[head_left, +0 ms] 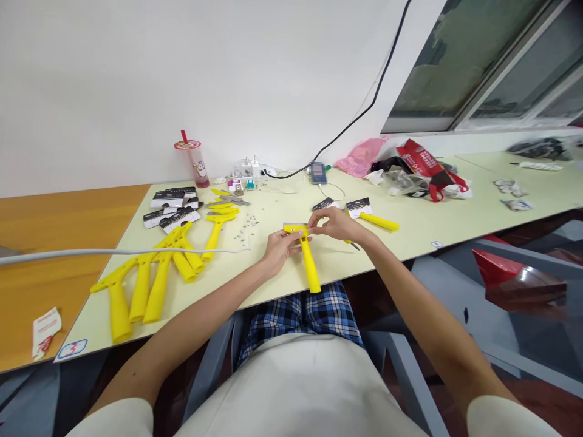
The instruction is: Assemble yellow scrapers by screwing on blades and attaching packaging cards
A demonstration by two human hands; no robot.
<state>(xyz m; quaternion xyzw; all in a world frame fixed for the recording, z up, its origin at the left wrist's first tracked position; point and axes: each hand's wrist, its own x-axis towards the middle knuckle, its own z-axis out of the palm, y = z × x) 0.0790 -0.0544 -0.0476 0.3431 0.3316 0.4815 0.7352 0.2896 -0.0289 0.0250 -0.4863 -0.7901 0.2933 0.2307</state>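
A yellow T-shaped scraper [310, 267] with a thin metal blade along its head is held over the front edge of the table, its handle pointing toward me. My left hand [279, 249] is closed on the left side of the scraper's head, thumb on top. At the head's right end, the fingertips of my right hand [334, 223] are pinched together; anything between them is too small to make out. Small metal screws [246, 232] lie scattered left of my hands. A screwdriver [351, 244] shows partly beneath my right wrist.
Several yellow scraper handles [157, 285] lie at the left, near yellow strips and blades [225, 203] and black-and-white cards [175, 209]. A carded scraper [378, 221] lies right. Behind are a cup [197, 165], chargers [248, 170] and bags [419, 173]. A white cable [113, 251] crosses the left foreground.
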